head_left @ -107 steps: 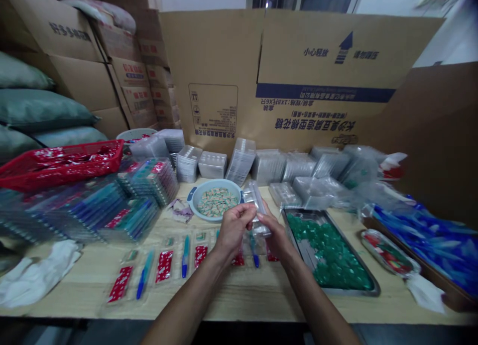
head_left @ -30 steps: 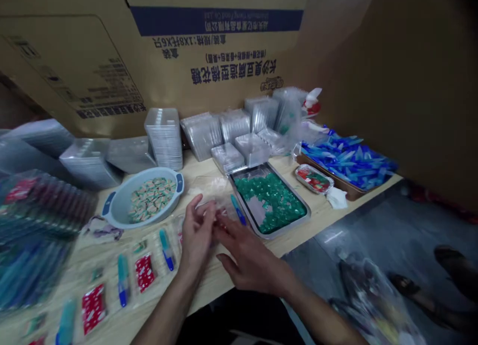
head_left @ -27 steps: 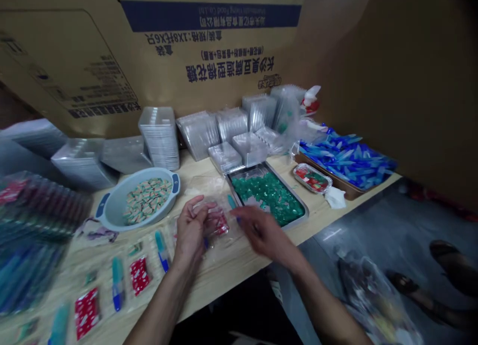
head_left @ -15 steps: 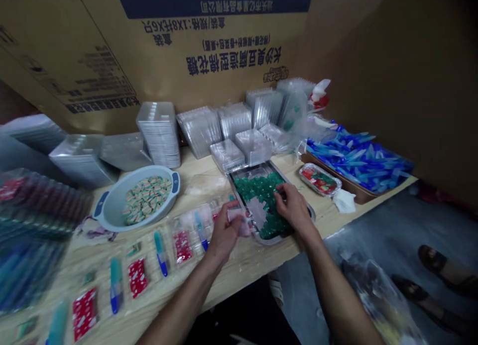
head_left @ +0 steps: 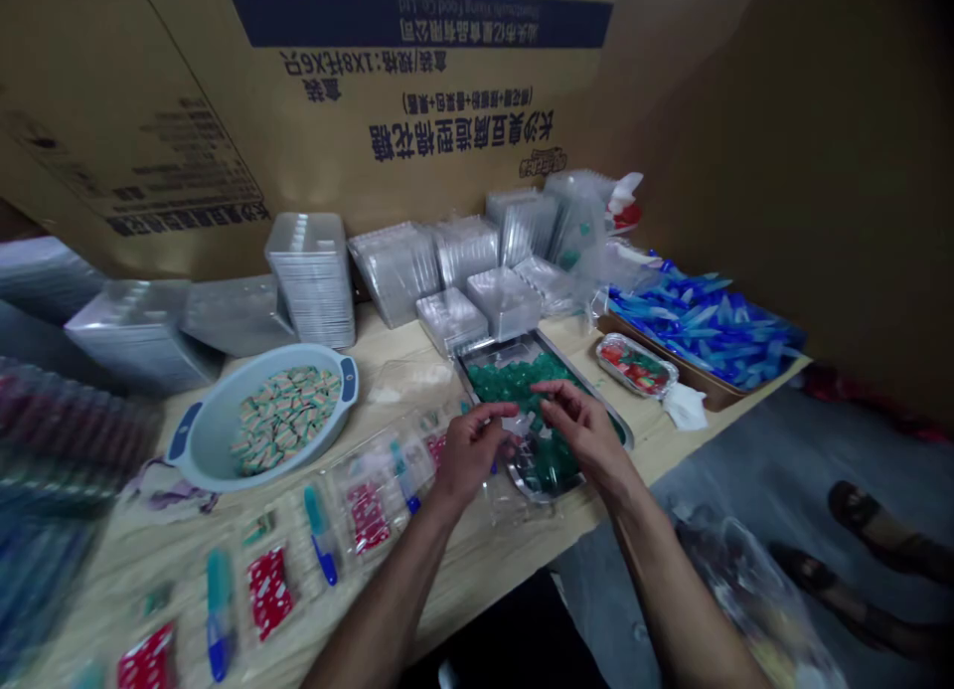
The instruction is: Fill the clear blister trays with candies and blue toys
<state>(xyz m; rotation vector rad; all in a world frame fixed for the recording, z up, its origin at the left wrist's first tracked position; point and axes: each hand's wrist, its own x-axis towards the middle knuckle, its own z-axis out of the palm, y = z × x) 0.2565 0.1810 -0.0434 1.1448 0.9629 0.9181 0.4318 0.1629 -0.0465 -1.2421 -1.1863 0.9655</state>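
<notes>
My left hand [head_left: 468,452] and my right hand [head_left: 586,432] meet over the near end of a metal tray [head_left: 488,348] of small green pieces. Both pinch a small clear plastic piece [head_left: 522,427] between their fingertips. Its exact shape is blurred. Just left of my left hand lies a clear blister pack [head_left: 384,467] with a blue pen and a red packet. More filled packs [head_left: 264,577] lie in a row along the wooden table [head_left: 477,560].
A pale blue bowl [head_left: 195,438] of small wrapped pieces sits to the left. Stacks of clear plastic shells [head_left: 313,276] line the cardboard wall [head_left: 417,102]. A foil dish [head_left: 636,364] and a tray of blue pens [head_left: 701,323] lie right. A person's sandalled feet [head_left: 879,545] show on the floor.
My right hand went to the green tray and came back to meet my left hand. Both now pinch a clear piece above the tray; the view shifted slightly.
</notes>
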